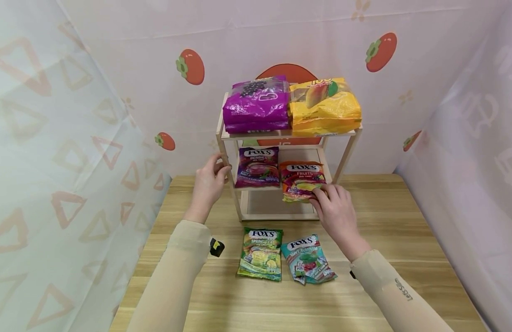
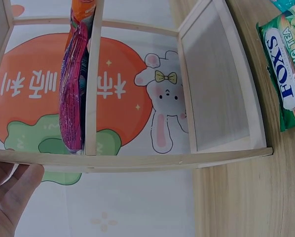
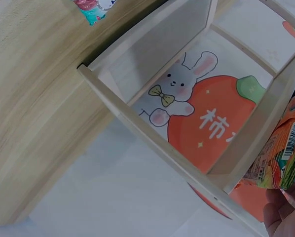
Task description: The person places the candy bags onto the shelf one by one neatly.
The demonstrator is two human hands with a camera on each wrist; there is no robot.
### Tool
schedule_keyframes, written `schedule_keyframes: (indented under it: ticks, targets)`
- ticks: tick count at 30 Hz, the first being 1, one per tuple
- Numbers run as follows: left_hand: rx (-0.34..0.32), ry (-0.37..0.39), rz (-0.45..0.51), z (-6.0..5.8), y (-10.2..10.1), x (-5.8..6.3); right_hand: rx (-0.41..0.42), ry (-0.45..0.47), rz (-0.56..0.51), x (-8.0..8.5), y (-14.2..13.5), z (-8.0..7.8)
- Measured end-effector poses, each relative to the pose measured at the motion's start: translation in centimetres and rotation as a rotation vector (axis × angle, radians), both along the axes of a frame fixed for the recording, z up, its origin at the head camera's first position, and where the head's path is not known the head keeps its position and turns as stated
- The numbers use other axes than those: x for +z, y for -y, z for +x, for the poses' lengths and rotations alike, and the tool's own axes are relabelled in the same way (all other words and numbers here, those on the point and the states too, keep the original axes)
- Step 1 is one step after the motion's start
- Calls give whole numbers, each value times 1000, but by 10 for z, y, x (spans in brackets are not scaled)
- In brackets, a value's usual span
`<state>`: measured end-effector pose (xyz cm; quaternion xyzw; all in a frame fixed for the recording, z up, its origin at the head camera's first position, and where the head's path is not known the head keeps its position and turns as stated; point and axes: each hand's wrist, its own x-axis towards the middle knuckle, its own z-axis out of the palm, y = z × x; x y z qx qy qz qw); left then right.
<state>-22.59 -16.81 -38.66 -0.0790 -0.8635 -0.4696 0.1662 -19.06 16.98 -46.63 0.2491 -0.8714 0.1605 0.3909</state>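
Note:
A small wooden shelf [image 1: 238, 203] stands on the table. My left hand [image 1: 209, 182] grips its left front post, and in the left wrist view those fingers [image 2: 21, 190] are at the post. With thumb and fingers my right hand [image 1: 336, 210] pinches the lower right corner of an orange-red FOX'S Fruits candy bag [image 1: 299, 177], which sits on the middle shelf with its bottom over the front edge. Left of it lies a purple FOX'S Berries candy bag [image 1: 257, 167]. The right wrist view shows the Fruits bag [image 3: 280, 153] by the right fingers.
On the top shelf are a purple candy bag [image 1: 256, 106] and a yellow candy bag [image 1: 325, 108]. In front of the shelf, a green Spring Tea bag [image 1: 261, 256] and a teal Mint Blossom bag [image 1: 309, 260] lie on the wooden table [image 1: 389, 221]. Printed cloth walls surround it.

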Motion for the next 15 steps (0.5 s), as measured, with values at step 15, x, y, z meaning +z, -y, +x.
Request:
schedule_keyframes:
  ticks: [15]
  targets:
    - [2, -5, 2, 0, 0, -1, -22, 36, 17, 3, 2, -3]
